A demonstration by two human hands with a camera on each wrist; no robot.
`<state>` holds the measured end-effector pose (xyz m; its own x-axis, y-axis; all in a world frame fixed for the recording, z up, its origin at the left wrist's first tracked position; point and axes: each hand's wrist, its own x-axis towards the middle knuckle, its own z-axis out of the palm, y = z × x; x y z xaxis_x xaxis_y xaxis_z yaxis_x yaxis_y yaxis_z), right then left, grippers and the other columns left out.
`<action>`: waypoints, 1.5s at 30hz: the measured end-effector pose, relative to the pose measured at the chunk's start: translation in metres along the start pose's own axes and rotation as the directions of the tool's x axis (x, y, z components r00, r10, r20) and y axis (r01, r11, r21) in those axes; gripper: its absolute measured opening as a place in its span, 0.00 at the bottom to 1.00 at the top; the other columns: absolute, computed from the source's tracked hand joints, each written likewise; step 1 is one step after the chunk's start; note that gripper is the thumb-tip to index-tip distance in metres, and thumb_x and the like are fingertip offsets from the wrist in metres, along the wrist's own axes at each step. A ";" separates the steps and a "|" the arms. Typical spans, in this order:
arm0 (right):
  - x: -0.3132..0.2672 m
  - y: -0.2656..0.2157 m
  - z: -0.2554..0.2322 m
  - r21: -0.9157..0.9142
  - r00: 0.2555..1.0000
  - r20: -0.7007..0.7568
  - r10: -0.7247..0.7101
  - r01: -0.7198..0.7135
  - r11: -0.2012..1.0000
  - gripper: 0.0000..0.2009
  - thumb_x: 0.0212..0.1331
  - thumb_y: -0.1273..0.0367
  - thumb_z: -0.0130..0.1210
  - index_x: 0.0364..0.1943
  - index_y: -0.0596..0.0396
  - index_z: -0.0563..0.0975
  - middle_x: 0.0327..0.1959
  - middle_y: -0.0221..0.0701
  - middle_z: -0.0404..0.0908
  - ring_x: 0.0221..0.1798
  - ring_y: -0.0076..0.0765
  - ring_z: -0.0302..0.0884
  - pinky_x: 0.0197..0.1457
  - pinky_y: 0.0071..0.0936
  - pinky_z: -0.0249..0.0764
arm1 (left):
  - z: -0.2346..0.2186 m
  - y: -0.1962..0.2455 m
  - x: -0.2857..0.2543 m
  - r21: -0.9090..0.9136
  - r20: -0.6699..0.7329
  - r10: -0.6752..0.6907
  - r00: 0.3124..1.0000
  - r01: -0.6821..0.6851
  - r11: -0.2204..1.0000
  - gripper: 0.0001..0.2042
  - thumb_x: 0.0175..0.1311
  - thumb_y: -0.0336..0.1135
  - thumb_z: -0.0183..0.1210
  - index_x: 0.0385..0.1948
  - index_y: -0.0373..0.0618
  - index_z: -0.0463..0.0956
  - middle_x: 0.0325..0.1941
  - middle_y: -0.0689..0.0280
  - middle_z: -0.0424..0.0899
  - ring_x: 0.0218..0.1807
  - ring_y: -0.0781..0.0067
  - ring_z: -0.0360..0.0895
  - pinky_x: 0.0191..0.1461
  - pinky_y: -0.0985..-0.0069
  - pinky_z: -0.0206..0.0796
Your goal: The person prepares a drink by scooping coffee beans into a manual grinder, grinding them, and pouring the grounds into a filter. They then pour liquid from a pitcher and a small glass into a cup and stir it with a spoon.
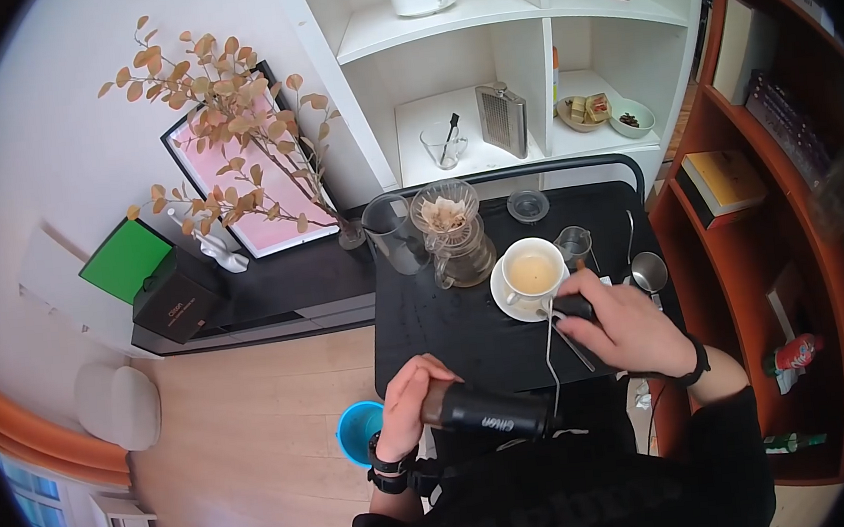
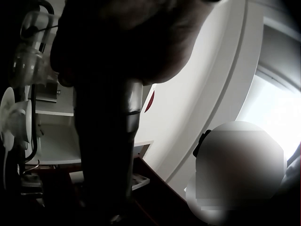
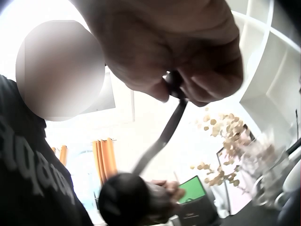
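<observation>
In the head view my left hand (image 1: pixel 407 405) grips the back end of a black hand coffee grinder (image 1: pixel 490 410), which lies tilted sideways in front of my body. From the grinder's far end a thin metal crank (image 1: pixel 551 358) rises to a dark knob, pinched between the thumb and fingers of my right hand (image 1: pixel 629 331). The right wrist view shows that crank (image 3: pixel 162 136) running down to the grinder's round end (image 3: pixel 124 200). A white cup (image 1: pixel 533 269) of light brown liquid stands on its saucer (image 1: pixel 501 302), just beyond the right hand.
On the black table (image 1: pixel 413 334) stand a glass dripper (image 1: pixel 446 211) with a paper filter over a carafe (image 1: pixel 464 257), a clear glass vessel (image 1: pixel 397 236), a small glass pitcher (image 1: pixel 573 243) and a metal cup (image 1: pixel 649 272). A blue bin (image 1: pixel 356 432) sits on the floor left of the table.
</observation>
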<state>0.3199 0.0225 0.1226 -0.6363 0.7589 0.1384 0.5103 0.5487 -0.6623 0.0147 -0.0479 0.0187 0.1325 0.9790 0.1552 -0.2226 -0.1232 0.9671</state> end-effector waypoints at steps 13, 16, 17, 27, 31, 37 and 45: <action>-0.011 -0.011 -0.008 0.194 0.939 0.200 -0.278 0.240 0.951 0.18 0.66 0.58 0.59 0.51 0.52 0.70 0.28 0.40 0.79 0.28 0.53 0.80 0.28 0.41 0.73 | 0.005 -0.007 0.003 0.271 -0.186 0.044 0.982 0.009 0.963 0.17 0.79 0.35 0.39 0.36 0.35 0.76 0.38 0.62 0.79 0.41 0.75 0.75 0.49 0.77 0.66; -0.005 -0.003 -0.005 -0.114 0.995 -0.031 -0.094 0.090 0.989 0.16 0.67 0.60 0.58 0.48 0.54 0.69 0.29 0.40 0.80 0.29 0.52 0.81 0.28 0.42 0.73 | 0.007 -0.005 -0.003 -0.025 -0.063 0.027 0.998 -0.029 0.999 0.17 0.78 0.37 0.41 0.38 0.35 0.76 0.38 0.56 0.79 0.41 0.68 0.77 0.50 0.73 0.68; -0.002 0.004 0.001 -0.192 0.995 -0.052 -0.083 0.072 0.979 0.15 0.67 0.60 0.58 0.47 0.55 0.69 0.29 0.40 0.80 0.30 0.53 0.81 0.28 0.43 0.74 | 0.009 0.000 -0.004 -0.115 -0.068 0.054 0.996 -0.062 0.991 0.17 0.78 0.38 0.41 0.38 0.35 0.76 0.39 0.55 0.79 0.42 0.66 0.78 0.50 0.72 0.69; -0.017 -0.004 0.034 0.104 0.795 0.502 -0.342 0.337 0.936 0.17 0.70 0.56 0.54 0.48 0.54 0.69 0.36 0.36 0.79 0.31 0.51 0.81 0.28 0.41 0.75 | -0.009 -0.001 0.012 0.265 -0.459 0.270 0.847 -0.159 0.951 0.18 0.79 0.37 0.37 0.36 0.35 0.75 0.39 0.57 0.79 0.44 0.68 0.75 0.53 0.73 0.66; -0.018 -0.013 0.008 0.045 0.933 0.081 -0.351 0.348 0.936 0.16 0.62 0.62 0.63 0.49 0.52 0.73 0.37 0.34 0.78 0.30 0.47 0.80 0.28 0.39 0.75 | 0.000 -0.007 0.003 0.420 -0.130 0.212 0.969 -0.139 0.897 0.18 0.79 0.35 0.37 0.37 0.34 0.76 0.39 0.57 0.80 0.42 0.68 0.76 0.51 0.72 0.66; -0.006 0.016 0.015 -0.275 0.996 0.006 0.087 -0.082 0.958 0.14 0.67 0.61 0.56 0.49 0.54 0.71 0.36 0.45 0.83 0.38 0.57 0.82 0.38 0.47 0.77 | 0.010 -0.003 -0.005 -0.006 -0.100 0.153 0.983 -0.155 0.988 0.19 0.78 0.41 0.38 0.37 0.35 0.75 0.37 0.53 0.79 0.41 0.62 0.78 0.50 0.69 0.69; -0.017 0.009 0.031 0.295 0.726 0.602 -0.333 0.186 0.937 0.19 0.72 0.53 0.51 0.55 0.51 0.67 0.29 0.41 0.80 0.32 0.57 0.80 0.33 0.46 0.73 | 0.003 0.003 0.008 0.346 -0.439 0.348 0.829 -0.202 0.916 0.18 0.79 0.38 0.37 0.38 0.34 0.74 0.39 0.57 0.79 0.41 0.68 0.76 0.51 0.72 0.67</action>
<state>0.3174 0.0040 0.0914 -0.9800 0.1573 -0.1220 0.1897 0.5518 -0.8121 0.0182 -0.0414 0.0231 -0.3913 0.8395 0.3769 0.1034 -0.3668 0.9245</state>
